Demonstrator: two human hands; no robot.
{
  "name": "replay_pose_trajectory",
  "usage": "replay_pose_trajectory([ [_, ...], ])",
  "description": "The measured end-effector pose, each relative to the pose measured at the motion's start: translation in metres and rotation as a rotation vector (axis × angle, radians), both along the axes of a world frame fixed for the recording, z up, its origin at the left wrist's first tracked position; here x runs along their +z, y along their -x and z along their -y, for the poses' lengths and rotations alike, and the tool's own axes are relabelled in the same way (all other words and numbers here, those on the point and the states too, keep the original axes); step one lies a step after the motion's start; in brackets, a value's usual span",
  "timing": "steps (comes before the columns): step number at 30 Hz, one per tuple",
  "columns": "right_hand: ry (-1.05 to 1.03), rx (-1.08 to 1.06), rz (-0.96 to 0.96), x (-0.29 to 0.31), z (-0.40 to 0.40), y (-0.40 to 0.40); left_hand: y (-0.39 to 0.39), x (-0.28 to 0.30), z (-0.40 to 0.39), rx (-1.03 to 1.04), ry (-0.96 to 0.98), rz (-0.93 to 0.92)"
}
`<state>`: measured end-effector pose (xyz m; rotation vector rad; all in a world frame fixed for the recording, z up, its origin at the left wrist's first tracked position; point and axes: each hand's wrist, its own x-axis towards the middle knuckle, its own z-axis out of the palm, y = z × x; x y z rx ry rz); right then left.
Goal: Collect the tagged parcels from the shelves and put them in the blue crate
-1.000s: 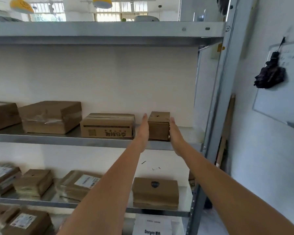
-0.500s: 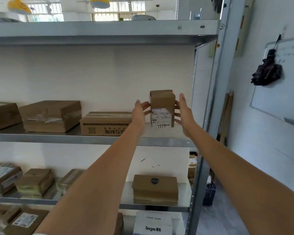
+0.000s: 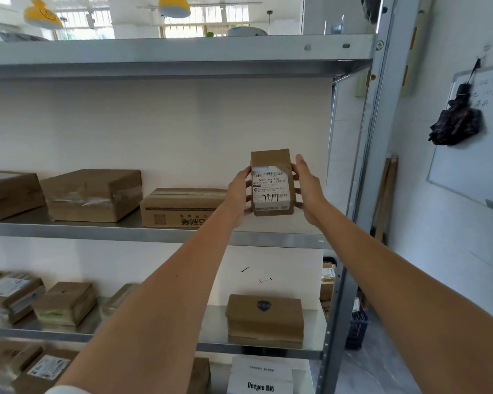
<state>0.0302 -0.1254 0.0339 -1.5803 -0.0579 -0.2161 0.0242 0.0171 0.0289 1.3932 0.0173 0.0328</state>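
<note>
At far left of the frame, on the middle shelf (image 3: 103,229): a brown box (image 3: 10,193) cut by the edge, then a larger taped carton (image 3: 93,194), then a flat printed carton (image 3: 180,206) with upside-down lettering. Lower left, on the shelf below: several labelled packets (image 3: 9,294) and a small brown box (image 3: 66,302), partly blurred. Bottom left: more labelled parcels (image 3: 44,368), half hidden by the forearm.

Centre of the frame: left hand (image 3: 238,197), grip curled round the left side of the small tagged parcel (image 3: 271,182), fingertips on its front edge. Parcel upright, raised clear above the shelf, white shipping label facing the camera. Right hand (image 3: 309,191) clamped on the parcel's right side, fingers wrapped behind it.

Below centre: a brown box with a dark round sticker (image 3: 264,318) lying flat on the lower shelf; under it a white "Deeyeo" package (image 3: 261,376).

Right of the steel upright (image 3: 362,172): a corner of the blue crate (image 3: 357,329) on the floor at lower right, well apart from the held parcel. Upper right: a folded dark umbrella (image 3: 457,123) hanging against a whiteboard (image 3: 478,155).
</note>
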Motion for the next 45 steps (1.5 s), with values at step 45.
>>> replay_pose_trajectory([
  [45, 0.263, -0.08, 0.507, -0.051, -0.126, 0.022, 0.013, -0.036, -0.154, 0.803, -0.679, 0.487],
])
